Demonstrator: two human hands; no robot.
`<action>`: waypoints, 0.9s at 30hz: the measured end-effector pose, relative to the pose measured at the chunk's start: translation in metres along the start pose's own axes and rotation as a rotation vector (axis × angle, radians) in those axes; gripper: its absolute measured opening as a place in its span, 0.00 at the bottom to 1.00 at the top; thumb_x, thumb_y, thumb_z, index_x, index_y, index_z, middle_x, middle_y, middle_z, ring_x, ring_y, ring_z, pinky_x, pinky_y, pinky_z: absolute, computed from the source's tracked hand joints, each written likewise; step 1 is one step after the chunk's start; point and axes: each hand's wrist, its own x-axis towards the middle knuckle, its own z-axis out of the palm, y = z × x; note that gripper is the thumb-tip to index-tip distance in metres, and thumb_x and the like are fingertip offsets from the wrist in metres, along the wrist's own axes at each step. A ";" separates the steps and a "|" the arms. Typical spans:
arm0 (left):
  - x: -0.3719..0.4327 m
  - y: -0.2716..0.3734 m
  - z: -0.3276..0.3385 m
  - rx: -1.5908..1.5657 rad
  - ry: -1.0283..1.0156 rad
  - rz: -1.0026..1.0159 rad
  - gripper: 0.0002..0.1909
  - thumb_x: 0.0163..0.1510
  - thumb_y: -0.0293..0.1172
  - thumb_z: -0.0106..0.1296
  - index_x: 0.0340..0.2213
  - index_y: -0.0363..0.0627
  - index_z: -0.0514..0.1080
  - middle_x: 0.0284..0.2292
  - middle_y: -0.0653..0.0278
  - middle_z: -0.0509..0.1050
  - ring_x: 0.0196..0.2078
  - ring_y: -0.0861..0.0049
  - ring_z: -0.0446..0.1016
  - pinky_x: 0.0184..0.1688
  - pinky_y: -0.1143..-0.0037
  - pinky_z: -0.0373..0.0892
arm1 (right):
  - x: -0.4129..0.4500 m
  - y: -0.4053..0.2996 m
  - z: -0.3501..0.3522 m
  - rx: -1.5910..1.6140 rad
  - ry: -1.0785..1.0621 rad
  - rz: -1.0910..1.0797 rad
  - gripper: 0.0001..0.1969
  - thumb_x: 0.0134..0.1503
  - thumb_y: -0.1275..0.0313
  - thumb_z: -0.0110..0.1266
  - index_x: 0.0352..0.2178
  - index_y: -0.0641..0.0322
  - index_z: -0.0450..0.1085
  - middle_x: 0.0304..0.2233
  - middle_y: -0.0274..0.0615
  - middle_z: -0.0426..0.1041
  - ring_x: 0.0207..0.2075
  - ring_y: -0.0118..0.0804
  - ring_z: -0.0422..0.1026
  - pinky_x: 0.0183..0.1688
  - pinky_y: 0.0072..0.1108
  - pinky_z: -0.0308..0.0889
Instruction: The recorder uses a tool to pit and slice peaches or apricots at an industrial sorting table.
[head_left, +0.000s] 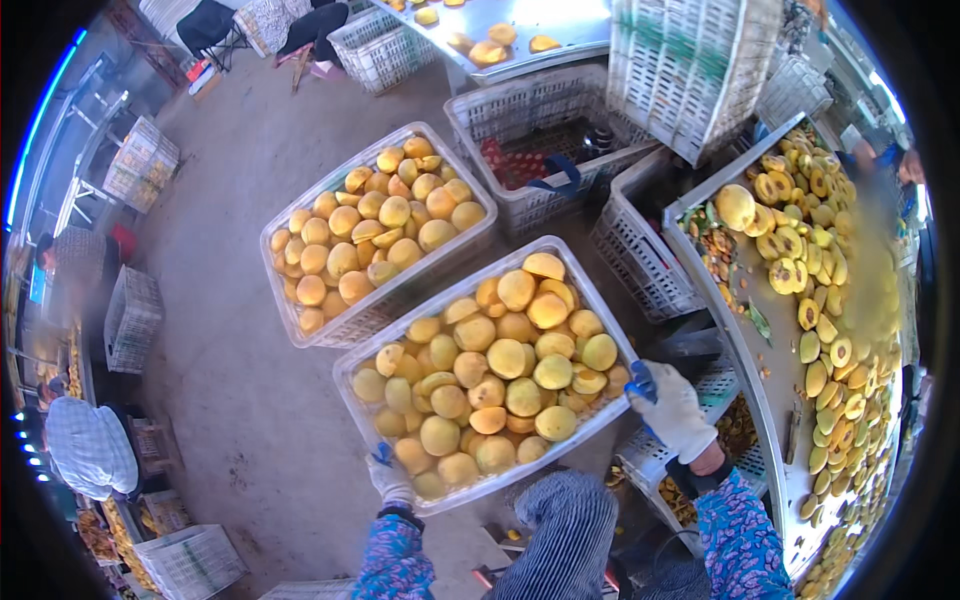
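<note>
A white plastic crate (559, 445) heaped with yellow peaches (506, 358), some of them cut in halves, is right before me. My left hand (390, 478), in a white glove with blue fingertips, grips its near left corner. At the right-hand corner my right hand (671, 409), gloved the same way, has its fingers hooked over the rim. The crate is turned at an angle; whether its base touches the floor is hidden. Just beyond it stands a second white crate (420, 268), also full of yellow peaches.
On my right, a metal table (765, 367) bears many cut peach halves and a pile of pits. Crates (660, 262) stand beside and under it. Ahead are a dark-stained crate (517, 199) holding a bag and a tall upended crate (682, 67). People (90, 450) sit at far left.
</note>
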 end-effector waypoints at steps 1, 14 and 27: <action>-0.005 0.004 -0.004 0.001 -0.029 -0.046 0.21 0.56 0.45 0.41 0.34 0.35 0.65 0.29 0.42 0.71 0.33 0.46 0.68 0.36 0.62 0.64 | 0.005 -0.006 0.012 0.034 -0.040 -0.015 0.23 0.48 0.65 0.55 0.45 0.65 0.62 0.39 0.54 0.67 0.41 0.52 0.67 0.44 0.34 0.63; -0.004 0.007 -0.008 -0.054 -0.064 -0.102 0.14 0.53 0.39 0.47 0.34 0.40 0.63 0.28 0.46 0.69 0.30 0.48 0.69 0.33 0.61 0.64 | -0.011 -0.145 0.141 0.520 -0.299 0.163 0.17 0.51 0.66 0.53 0.41 0.65 0.66 0.33 0.50 0.73 0.36 0.44 0.73 0.40 0.27 0.66; 0.051 -0.046 -0.223 -0.212 -0.814 -0.299 0.21 0.52 0.44 0.50 0.40 0.37 0.70 0.31 0.63 0.74 0.28 0.79 0.69 0.30 0.75 0.66 | -0.068 -0.271 0.113 0.499 -0.411 0.212 0.14 0.55 0.69 0.49 0.40 0.67 0.67 0.31 0.41 0.73 0.29 0.31 0.73 0.32 0.20 0.69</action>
